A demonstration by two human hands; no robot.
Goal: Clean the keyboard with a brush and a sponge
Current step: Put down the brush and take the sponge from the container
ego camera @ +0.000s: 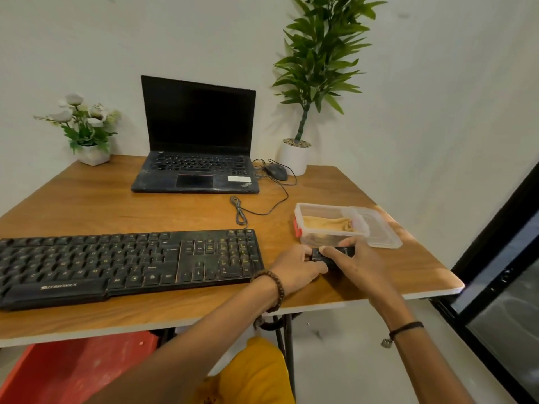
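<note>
The left hand [294, 268] and right hand [358, 265] both pinch a small black oblong object [316, 255], likely the brush; grip firmly, then sweep the dusty black keyboard [125, 263] row by row.

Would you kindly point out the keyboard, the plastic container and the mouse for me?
keyboard [128, 265], head view, middle of its keys.
plastic container [320, 239], head view, its near wall.
mouse [276, 172], head view, its top.
</note>
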